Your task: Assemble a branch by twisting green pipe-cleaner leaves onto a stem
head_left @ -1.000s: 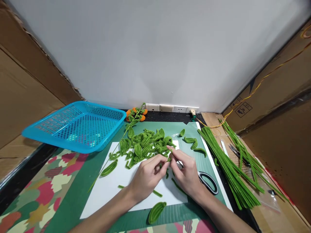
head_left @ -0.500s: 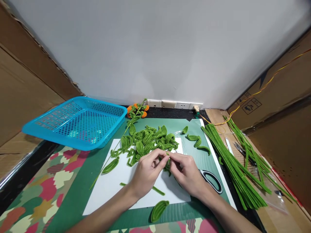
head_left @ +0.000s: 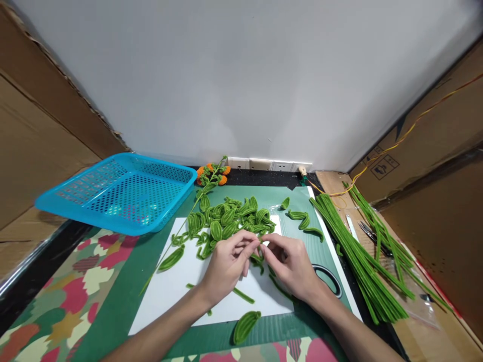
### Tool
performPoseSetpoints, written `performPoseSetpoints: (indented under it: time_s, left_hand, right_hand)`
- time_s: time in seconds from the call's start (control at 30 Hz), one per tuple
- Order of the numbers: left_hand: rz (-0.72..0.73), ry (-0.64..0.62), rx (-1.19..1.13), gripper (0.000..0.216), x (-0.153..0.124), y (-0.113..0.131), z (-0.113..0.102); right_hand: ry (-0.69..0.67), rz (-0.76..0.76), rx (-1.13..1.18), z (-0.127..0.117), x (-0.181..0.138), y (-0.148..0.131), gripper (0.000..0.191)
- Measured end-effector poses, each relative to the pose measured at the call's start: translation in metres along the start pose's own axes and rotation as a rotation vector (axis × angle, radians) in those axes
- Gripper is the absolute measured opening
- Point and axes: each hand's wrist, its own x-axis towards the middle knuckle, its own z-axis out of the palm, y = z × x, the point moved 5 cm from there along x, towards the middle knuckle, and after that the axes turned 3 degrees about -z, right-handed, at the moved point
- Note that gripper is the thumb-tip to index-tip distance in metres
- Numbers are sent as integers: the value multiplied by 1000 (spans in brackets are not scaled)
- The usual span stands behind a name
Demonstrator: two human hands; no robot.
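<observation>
White wall (head_left: pixel 264 80), speckled black desk (head_left: pixel 256 177). Left hand (head_left: pixel 227 265) looks pinched on a tiny fuzzy green wire bit (head_left: pixel 260 240) between both hands; right hand's (head_left: pixel 291 261) grip, can't tell. Probably featherlight and bendy, so I'd hold its ends.

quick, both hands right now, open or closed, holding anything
Left hand: pinched closed; anything held is too hidden to tell.
Right hand: curled close by; cannot tell if closed or holding.

Even, fairly bright light; soft shadows darken the white paper (head_left: pixel 162 301) near the hands (head_left: pixel 226 266), and glare streaks the black bench edge (head_left: pixel 37 271) at left. Wide-angle distortion stretches the picture's sides.
</observation>
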Motion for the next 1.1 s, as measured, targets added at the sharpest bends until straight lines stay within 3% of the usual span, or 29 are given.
performPoseSetpoints:
  time_s: [0.13,0.27,0.47,0.6,0.7,0.8,0.9,1.03,1.1]
  left_hand:
    - [-63,4,-77,28,2,-4,-1]
    - [-86,42,-90,27,3,-5,-2]
    - [-16,117,-71,24,2,-4,-8]
    - [-22,146,-131,25,3,-6,-11]
    - [-37,159,-221,26,4,-8,-12]
    - [-52,139,-251,28,5,-8,-11]
    - [-60,128,-255,29,5,-6,-9]
    - [-76,141,-285,31,5,-3,-9]
    - [-80,154,-293,32,5,-1,-9]
  right_hand:
    - [-35,222,406,9,3,12,30]
    - [-95,320,547,14,4,16,32]
    - [-133,179,393,8,4,3,21]
    - [-165,55,155,6,3,-8,40]
    - [-159,15,8,8,1,-11,33]
    - [-121,-29,19,10,-1,-12,7]
    - [-85,-59,45,10,-2,-12,13]
    - [-85,-55,24,10,-3,-12,5]
    - [-108,-62,8,12,-3,-13,16]
